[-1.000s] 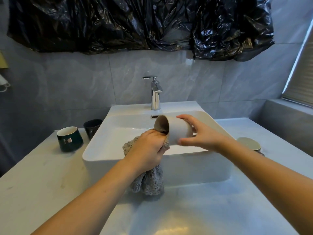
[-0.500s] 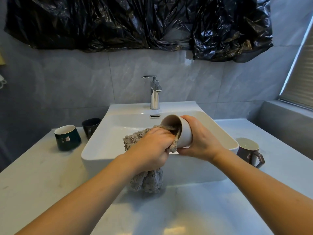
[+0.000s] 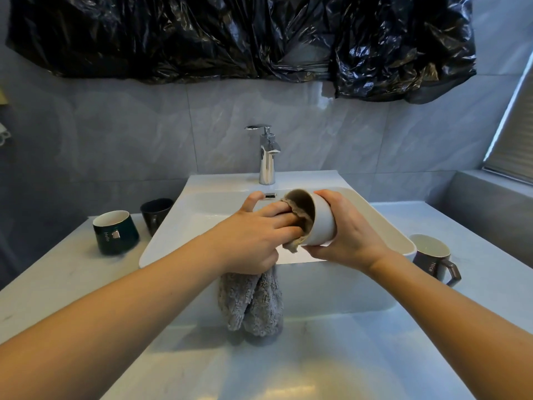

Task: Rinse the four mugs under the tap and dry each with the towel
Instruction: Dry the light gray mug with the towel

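My right hand [image 3: 350, 236] grips a white mug [image 3: 321, 223] tilted on its side over the front of the white basin [image 3: 173, 235], its mouth facing left. My left hand [image 3: 253, 241] holds a grey fluffy towel [image 3: 251, 304] and pushes part of it into the mug with its fingers; the rest hangs down in front of the basin. A dark green mug [image 3: 115, 232] and a black mug [image 3: 155, 213] stand on the counter left of the basin. A dark mug with a handle [image 3: 432, 262] stands right of it. The chrome tap [image 3: 266, 155] runs no water.
The pale stone counter [image 3: 57, 284] surrounds the basin and reaches toward me. Crumpled black plastic sheeting [image 3: 230, 36] hangs on the grey tiled wall above the tap. A raised grey ledge [image 3: 490, 203] and a window blind sit at the right.
My left hand's fingers have pushed the towel deeper into the mug's mouth, and my right hand has turned the mug slightly. The view has shifted, bringing the right-hand mug into sight.
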Action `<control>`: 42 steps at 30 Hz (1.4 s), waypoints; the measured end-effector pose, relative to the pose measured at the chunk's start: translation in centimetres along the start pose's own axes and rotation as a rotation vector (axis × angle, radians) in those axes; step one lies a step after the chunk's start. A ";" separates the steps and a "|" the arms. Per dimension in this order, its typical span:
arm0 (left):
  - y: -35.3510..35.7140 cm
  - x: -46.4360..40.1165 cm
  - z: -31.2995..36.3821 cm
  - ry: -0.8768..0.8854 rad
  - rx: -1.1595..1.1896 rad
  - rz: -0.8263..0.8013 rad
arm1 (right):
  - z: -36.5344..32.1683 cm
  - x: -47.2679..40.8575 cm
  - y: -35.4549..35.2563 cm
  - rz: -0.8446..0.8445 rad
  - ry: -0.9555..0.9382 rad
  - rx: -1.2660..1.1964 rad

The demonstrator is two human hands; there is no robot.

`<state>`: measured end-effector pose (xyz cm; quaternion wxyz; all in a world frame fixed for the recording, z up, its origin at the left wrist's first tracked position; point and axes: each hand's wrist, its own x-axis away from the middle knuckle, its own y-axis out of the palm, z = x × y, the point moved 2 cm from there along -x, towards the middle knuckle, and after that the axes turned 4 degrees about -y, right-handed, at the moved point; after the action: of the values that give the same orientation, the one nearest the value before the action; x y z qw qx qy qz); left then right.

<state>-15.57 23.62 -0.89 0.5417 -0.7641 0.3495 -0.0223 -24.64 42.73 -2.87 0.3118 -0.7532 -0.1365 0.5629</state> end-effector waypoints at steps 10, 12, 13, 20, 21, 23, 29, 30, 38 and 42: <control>-0.3 -4.2 1.8 -0.080 0.165 -0.291 | 1.8 0.2 0.4 0.059 -0.047 0.083; -0.3 -4.4 2.1 -0.105 0.183 -0.274 | 1.8 0.2 0.4 0.065 -0.043 0.065; -0.3 -4.3 2.2 -0.099 0.169 -0.268 | 1.7 0.2 0.4 0.064 -0.045 0.050; -0.2 -3.4 1.5 0.116 -0.045 0.038 | 1.6 0.4 0.1 0.125 -0.103 -0.008; 0.0 -3.2 1.5 0.127 -0.075 0.074 | 1.6 0.4 0.1 0.132 -0.111 -0.010; 0.4 -3.1 1.4 0.124 -0.135 0.097 | 1.4 0.1 0.0 0.131 -0.130 -0.032; 0.6 -3.1 1.0 0.159 -0.193 0.086 | 1.7 -2.2 -1.4 -0.150 -0.116 -0.016; 0.6 -3.3 0.8 0.155 -0.206 0.076 | 1.8 -2.4 -1.5 -0.175 -0.122 -0.005; -0.3 -4.2 1.6 -0.004 -0.020 -0.102 | 0.4 -2.4 -2.7 -0.241 -0.147 0.110; -0.7 -4.5 3.3 -0.139 0.141 -0.195 | 0.2 -1.4 -2.9 -0.210 -0.212 0.176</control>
<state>-17.25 28.97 -0.07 0.6121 -0.7543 0.2328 -0.0466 -24.90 44.28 -0.05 0.4175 -0.6410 -0.1968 0.6132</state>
